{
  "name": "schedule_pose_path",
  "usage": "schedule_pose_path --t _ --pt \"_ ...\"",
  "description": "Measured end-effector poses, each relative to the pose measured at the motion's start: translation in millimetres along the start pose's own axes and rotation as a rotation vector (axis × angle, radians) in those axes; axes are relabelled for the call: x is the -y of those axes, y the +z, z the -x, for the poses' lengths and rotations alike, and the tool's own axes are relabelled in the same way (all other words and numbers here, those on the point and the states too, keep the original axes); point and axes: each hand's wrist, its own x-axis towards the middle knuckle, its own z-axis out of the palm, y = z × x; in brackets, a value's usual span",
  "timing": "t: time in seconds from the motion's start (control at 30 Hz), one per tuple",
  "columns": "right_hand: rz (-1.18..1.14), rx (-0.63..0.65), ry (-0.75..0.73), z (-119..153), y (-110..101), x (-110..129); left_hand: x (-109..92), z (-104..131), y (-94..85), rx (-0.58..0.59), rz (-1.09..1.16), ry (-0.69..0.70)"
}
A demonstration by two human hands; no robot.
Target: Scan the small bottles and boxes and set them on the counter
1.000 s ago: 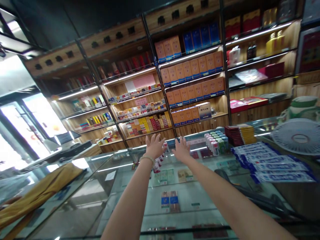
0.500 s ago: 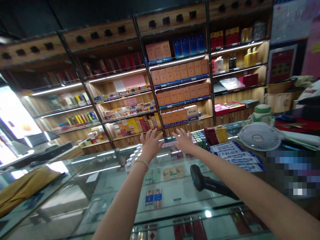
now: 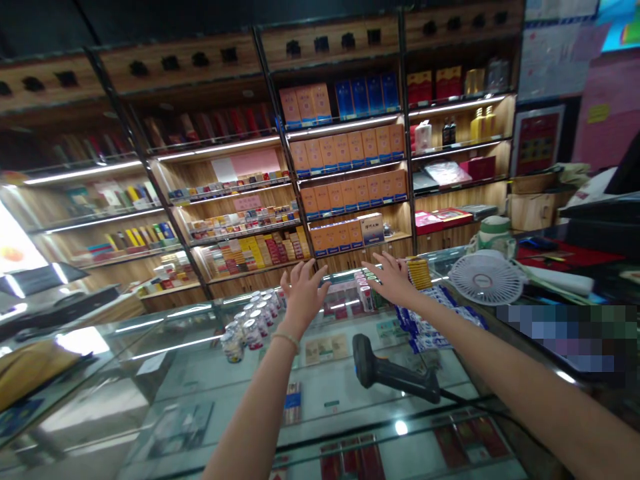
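The left hand [image 3: 303,297] and the right hand [image 3: 393,281] are being held out over the glass counter [image 3: 195,380], toward its far edge — both released, fingers spread, nothing being grasped. Lidded jars [image 3: 253,321] are being displayed just left of the left hand, near that edge. Small bottles [image 3: 365,291] and blue-and-white packets [image 3: 425,331] are being partly hidden by the right hand and forearm. A black scanner [image 3: 395,377] is being supported by the counter, nearer its front edge — between the forearms.
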Motion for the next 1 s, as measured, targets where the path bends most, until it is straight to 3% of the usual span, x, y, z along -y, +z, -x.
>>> schedule_pose_path --t 0.27,0.73,1.0 --pt "0.015 -0.072 -0.008 8 10 -19 -19 1 22.0 -0.008 0.030 -0.023" --pt "0.031 -0.058 -0.036 7 35 -23 -29 -9 73.2 0.034 0.105 -0.022" --pt "0.065 -0.056 -0.086 16 48 -22 -40 0 101.8 0.098 0.233 -0.109"
